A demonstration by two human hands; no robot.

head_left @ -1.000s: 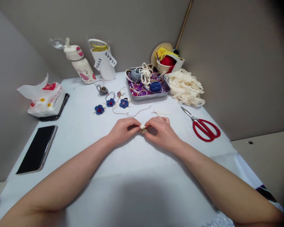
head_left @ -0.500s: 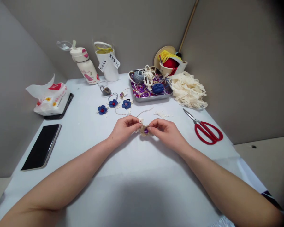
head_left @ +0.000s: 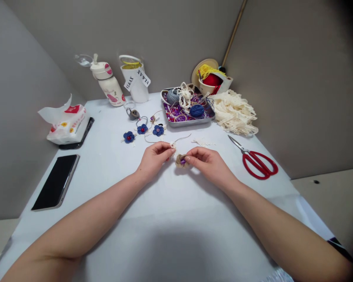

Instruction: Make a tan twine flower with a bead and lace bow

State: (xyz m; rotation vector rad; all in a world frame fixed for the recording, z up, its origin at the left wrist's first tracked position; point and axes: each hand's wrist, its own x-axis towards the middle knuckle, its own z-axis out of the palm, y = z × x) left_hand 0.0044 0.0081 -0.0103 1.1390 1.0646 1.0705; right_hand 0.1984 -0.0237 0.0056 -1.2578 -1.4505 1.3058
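Note:
Both my hands work at the middle of the white table (head_left: pixel 170 219). My right hand (head_left: pixel 207 162) pinches a small tan twine flower with a purple bead (head_left: pixel 181 160). My left hand (head_left: pixel 154 156) is closed in a pinch on a cream cord end (head_left: pixel 173 145) just left of that flower. The cord's far end (head_left: pixel 182 138) trails away on the table. Three blue flowers with red centres (head_left: pixel 141 130) lie behind my hands.
Red scissors (head_left: pixel 257 161) lie at the right. A metal tray of beads and yarn (head_left: pixel 186 107) and a cream lace heap (head_left: pixel 235 111) sit behind. A bottle (head_left: pixel 107 82), white cup (head_left: pixel 135 78), tissue pack (head_left: pixel 66 123) and phone (head_left: pixel 57 181) stand at the left.
My hands have drawn slightly apart; the tan flower with its purple bead now shows between them, and the left hand has pulled the cord end up and left.

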